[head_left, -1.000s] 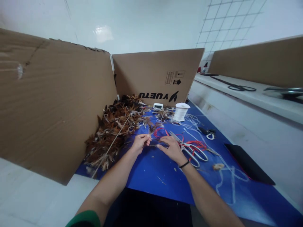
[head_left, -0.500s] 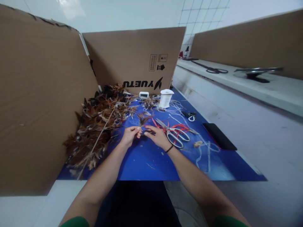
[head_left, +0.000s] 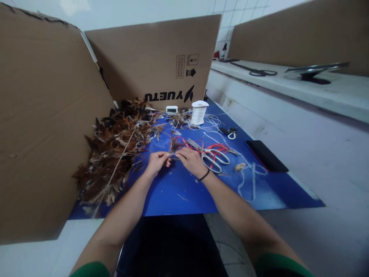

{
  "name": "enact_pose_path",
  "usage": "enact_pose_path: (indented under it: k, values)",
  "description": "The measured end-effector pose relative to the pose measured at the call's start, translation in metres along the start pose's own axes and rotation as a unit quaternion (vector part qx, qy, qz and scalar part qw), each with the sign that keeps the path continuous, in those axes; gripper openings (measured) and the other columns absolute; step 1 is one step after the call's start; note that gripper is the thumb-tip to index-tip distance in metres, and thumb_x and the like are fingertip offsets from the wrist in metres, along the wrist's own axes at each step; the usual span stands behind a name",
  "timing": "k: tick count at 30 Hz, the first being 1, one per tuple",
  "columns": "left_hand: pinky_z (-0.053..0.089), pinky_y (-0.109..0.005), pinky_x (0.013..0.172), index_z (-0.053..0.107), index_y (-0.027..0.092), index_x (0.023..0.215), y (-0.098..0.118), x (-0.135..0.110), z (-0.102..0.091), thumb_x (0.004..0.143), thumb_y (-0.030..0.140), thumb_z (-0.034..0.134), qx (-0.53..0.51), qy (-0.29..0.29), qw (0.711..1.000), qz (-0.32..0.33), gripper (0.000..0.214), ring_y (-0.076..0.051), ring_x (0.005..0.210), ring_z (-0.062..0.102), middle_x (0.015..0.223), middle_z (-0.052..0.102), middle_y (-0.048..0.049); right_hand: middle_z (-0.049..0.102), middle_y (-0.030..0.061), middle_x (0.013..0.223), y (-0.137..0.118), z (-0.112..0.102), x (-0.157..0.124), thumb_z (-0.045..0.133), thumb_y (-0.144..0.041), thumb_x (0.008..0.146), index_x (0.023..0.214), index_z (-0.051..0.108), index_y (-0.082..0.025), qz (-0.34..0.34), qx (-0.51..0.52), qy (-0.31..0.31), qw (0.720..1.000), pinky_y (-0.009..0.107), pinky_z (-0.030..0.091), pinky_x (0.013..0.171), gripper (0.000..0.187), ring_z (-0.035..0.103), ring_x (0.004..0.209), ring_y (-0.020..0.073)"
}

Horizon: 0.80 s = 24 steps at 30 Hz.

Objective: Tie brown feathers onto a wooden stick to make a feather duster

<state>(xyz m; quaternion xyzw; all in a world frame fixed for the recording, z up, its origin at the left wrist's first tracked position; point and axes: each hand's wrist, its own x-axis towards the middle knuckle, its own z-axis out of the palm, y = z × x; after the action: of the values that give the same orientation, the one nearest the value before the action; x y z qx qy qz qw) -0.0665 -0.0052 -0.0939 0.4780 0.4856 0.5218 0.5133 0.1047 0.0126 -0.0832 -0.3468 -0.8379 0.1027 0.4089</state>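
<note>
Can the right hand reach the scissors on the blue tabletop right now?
Probably yes: the scissors lie close beside the right hand, with nothing seen blocking the way. Red ribbon lying about them might snag, though, and that hand is busy at the feather tuft.

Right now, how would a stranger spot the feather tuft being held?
Find the blue tabletop, then the big brown feather heap along its left side. Right of that heap, the left hand pinches a small brownish feather tuft. Unlike its neighbours, it is held, not lying loose.
</note>
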Motion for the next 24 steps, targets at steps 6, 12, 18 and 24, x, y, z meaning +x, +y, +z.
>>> enact_pose_path:
  k: [6, 12, 18, 24]
  values:
    - [0.046, -0.023, 0.044, 0.063, 0.011, 0.065, -0.0025, 0.0006, 0.0013, 0.068, 0.041, 0.067, 0.066, 0.007, 0.998, 0.021, 0.030, -0.011, 0.041, 0.054, 0.051, 0.060, -0.0014, 0.063, 0.0066, 0.084, 0.0009, -0.0014, -0.0003, 0.045, -0.024, 0.090, 0.086, 0.066, -0.017, -0.009, -0.088, -0.037, 0.995, 0.027, 0.045, 0.076, 0.022, 0.058, 0.080, 0.0155]
    - [0.046, -0.022, 0.043, 0.065, 0.012, 0.067, -0.0076, 0.0028, 0.0014, 0.070, 0.038, 0.065, 0.097, 0.012, 0.995, 0.028, 0.026, -0.012, 0.040, 0.055, 0.049, 0.060, -0.0011, 0.065, 0.0070, 0.088, 0.0028, -0.0007, -0.0002, 0.046, -0.022, 0.090, 0.087, 0.066, -0.020, -0.028, -0.116, -0.051, 0.991, 0.032, 0.044, 0.080, 0.021, 0.057, 0.088, 0.0186]
    - [0.047, -0.022, 0.043, 0.066, 0.013, 0.069, -0.0083, 0.0032, 0.0020, 0.072, 0.032, 0.063, 0.133, 0.023, 0.990, 0.036, 0.020, -0.012, 0.041, 0.056, 0.051, 0.061, -0.0010, 0.066, 0.0073, 0.091, 0.0026, 0.0013, -0.0005, 0.046, -0.023, 0.089, 0.089, 0.067, -0.020, -0.024, -0.121, -0.061, 0.991, 0.033, 0.043, 0.081, 0.021, 0.058, 0.089, 0.0197]
    - [0.047, -0.021, 0.043, 0.066, 0.013, 0.069, -0.0055, 0.0011, 0.0034, 0.074, 0.027, 0.061, 0.149, 0.019, 0.988, 0.039, 0.016, -0.012, 0.042, 0.058, 0.051, 0.061, -0.0003, 0.066, 0.0083, 0.088, 0.0023, 0.0026, -0.0013, 0.045, -0.023, 0.090, 0.088, 0.067, -0.017, -0.026, -0.118, -0.066, 0.990, 0.032, 0.043, 0.080, 0.023, 0.058, 0.086, 0.0197]
